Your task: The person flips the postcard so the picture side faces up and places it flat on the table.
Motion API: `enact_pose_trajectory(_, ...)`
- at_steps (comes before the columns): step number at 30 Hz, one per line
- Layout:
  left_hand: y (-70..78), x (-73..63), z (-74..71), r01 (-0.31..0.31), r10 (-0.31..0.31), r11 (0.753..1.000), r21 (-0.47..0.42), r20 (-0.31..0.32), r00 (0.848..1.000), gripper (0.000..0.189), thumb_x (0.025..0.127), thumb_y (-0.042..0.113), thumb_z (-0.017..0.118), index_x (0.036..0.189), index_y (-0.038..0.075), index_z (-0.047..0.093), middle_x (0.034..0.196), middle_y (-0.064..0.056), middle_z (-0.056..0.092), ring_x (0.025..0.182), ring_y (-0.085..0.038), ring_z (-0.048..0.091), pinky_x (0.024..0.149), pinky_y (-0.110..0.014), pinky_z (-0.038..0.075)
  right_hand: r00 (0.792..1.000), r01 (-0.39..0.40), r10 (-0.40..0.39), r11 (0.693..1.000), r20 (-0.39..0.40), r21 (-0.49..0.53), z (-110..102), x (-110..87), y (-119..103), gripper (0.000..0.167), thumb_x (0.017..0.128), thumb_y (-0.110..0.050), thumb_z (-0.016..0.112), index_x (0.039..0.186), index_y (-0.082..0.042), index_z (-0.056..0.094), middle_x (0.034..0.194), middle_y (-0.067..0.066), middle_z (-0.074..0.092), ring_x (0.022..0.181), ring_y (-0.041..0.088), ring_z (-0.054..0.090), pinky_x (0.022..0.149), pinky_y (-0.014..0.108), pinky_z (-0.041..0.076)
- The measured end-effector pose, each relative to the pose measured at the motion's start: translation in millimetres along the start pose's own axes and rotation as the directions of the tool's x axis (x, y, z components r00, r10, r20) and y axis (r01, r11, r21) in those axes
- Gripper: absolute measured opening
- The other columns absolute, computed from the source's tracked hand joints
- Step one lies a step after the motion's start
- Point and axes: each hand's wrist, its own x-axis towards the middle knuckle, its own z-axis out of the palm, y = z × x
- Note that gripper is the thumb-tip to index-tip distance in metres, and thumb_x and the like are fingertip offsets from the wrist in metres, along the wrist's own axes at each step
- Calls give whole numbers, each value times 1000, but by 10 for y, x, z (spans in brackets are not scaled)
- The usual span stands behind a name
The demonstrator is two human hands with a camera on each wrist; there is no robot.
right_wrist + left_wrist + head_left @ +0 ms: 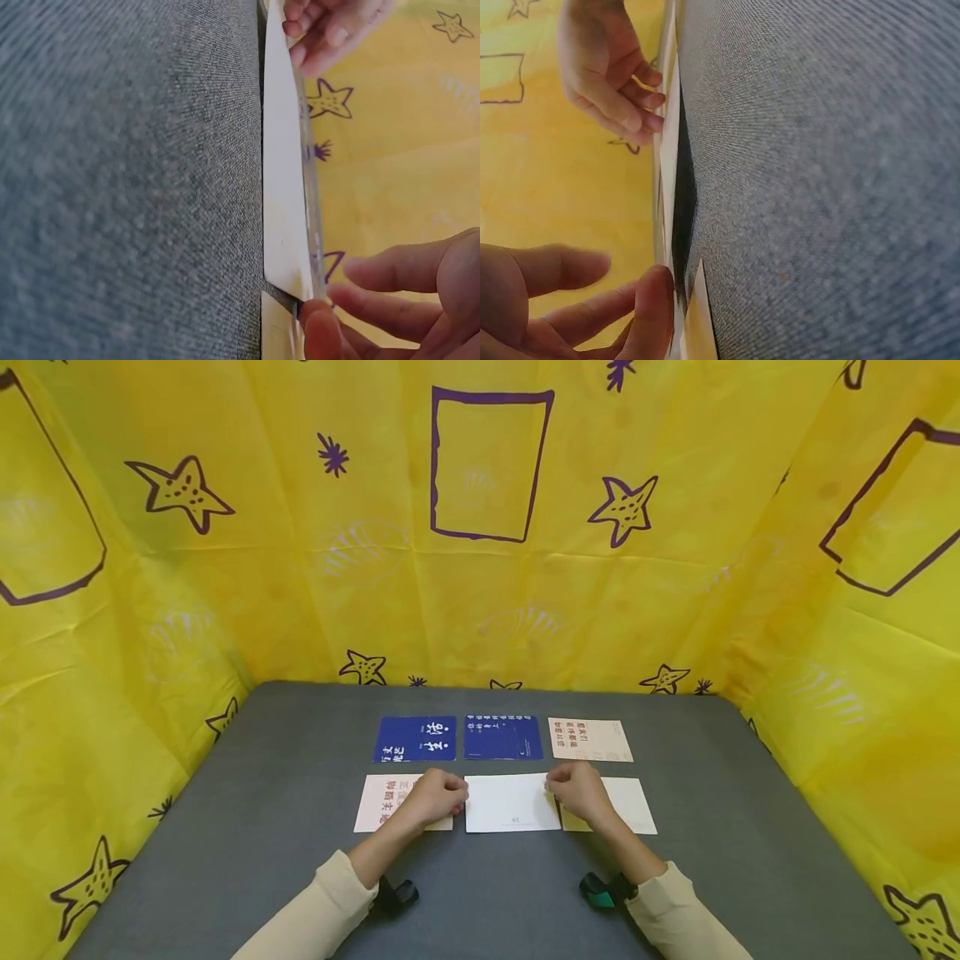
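Note:
A white card (pixel 512 803) lies in the middle of the front row on the dark grey table. My left hand (pixel 431 797) is at its left edge, over a pale card with reddish writing (pixel 369 806). At its upper right corner is my right hand (pixel 582 792), partly covering a cream card (pixel 630 804). In the left wrist view, the left fingers (pixel 654 304) are loosely bent and spread beside the card edges. The right wrist view has the right fingertips (pixel 321 326) right at the white card's corner, thumb and fingers apart.
Behind stands a second row: a blue card with large white characters (pixel 408 739), another blue card (pixel 502 743) and a cream card with reddish writing (pixel 592 741). Yellow cloth (pixel 360 610) with purple drawings encloses the back and sides of the table (pixel 480 893).

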Motion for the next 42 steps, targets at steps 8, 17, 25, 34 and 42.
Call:
enact_pose_trajectory(8, -25, 18, -2, -37, 35, 995, -98, -19, 999, 30, 84, -17, 51, 106, -11, 70, 86, -15, 67, 73, -12, 55, 59, -16, 43, 998, 11, -16, 997, 66, 81, -32, -3, 62, 26, 80, 12, 54, 96, 5, 73, 90, 15, 71, 69, 16, 54, 56, 26, 45)
enact_pose_trajectory(17, -67, 38, -27, -122, 113, 990, -70, -123, 986, 35, 75, -20, 54, 102, -7, 73, 88, -15, 71, 77, -17, 62, 67, -23, 52, 983, 138, -148, 986, 106, 94, -95, -1, 170, 28, 77, 13, 59, 99, 3, 74, 93, 14, 71, 76, 16, 56, 60, 22, 45)
enact_pose_trajectory(25, -70, 38, -25, -211, 198, 977, -37, -218, 956, 27, 77, -15, 62, 99, -4, 75, 86, -15, 73, 77, -18, 65, 66, -19, 51, 967, 253, -253, 962, -12, 105, -104, -11, 195, 23, 81, 9, 65, 98, -1, 76, 98, 14, 72, 81, 15, 61, 70, 21, 50)
enact_pose_trajectory(34, -56, 20, -48, -217, 208, 976, -17, -223, 952, 24, 79, -11, 64, 99, -3, 75, 89, -15, 74, 82, -22, 68, 72, -28, 55, 968, 250, -246, 962, -49, 108, -99, -15, 172, 15, 81, 5, 69, 90, -3, 77, 96, 13, 74, 82, 16, 64, 69, 20, 50)
enact_pose_trajectory(42, -53, 13, -68, -216, 208, 976, -7, -235, 949, 16, 84, -4, 67, 96, 0, 77, 93, -15, 75, 87, -23, 70, 75, -29, 56, 971, 238, -232, 965, -65, 112, -112, -13, 176, 12, 83, 3, 68, 88, -3, 77, 92, 14, 75, 74, 8, 57, 65, 20, 46)
